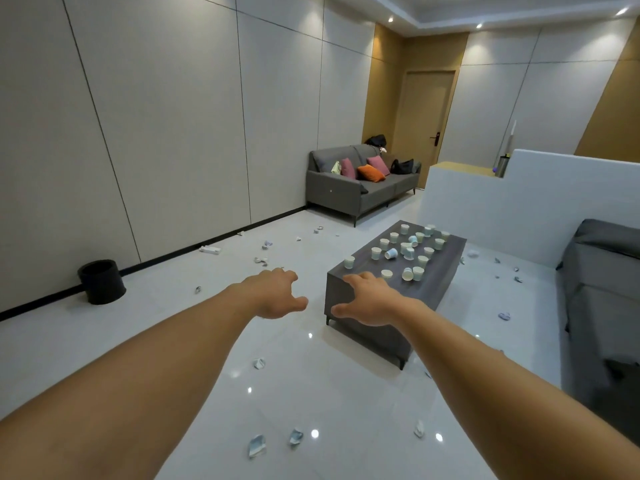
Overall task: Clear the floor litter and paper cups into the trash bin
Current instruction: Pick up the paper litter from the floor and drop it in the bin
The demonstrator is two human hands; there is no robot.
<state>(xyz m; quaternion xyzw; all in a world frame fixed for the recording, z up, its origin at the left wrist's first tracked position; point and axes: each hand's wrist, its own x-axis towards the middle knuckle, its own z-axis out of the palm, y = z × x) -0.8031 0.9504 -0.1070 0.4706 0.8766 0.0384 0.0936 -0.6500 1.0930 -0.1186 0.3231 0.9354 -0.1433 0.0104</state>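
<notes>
Both bare arms reach forward over the white floor [311, 393]. The left hand [277, 295] hangs in the air with its fingers [290, 274] spread and loosely bent, holding nothing. The right hand [372, 301] is likewise palm down, relaxed and with nothing in it. It shows in front of the near corner of the dark low desk [436, 292], and whether it touches the desk cannot be told. Many paper cups [408, 252] are on the desk, most standing and a few tipped on their sides. The litter [257, 445], crumpled paper and squashed cups, lies scattered on the floor: several pieces near the bottom of the view, one between the arms, more towards the far wall and to the right of the desk. The black trash bin [102, 282] stands on the floor against the left wall [156, 133], well apart from both hands. A grey sofa [346, 194] with coloured cushions stands at the far end
</notes>
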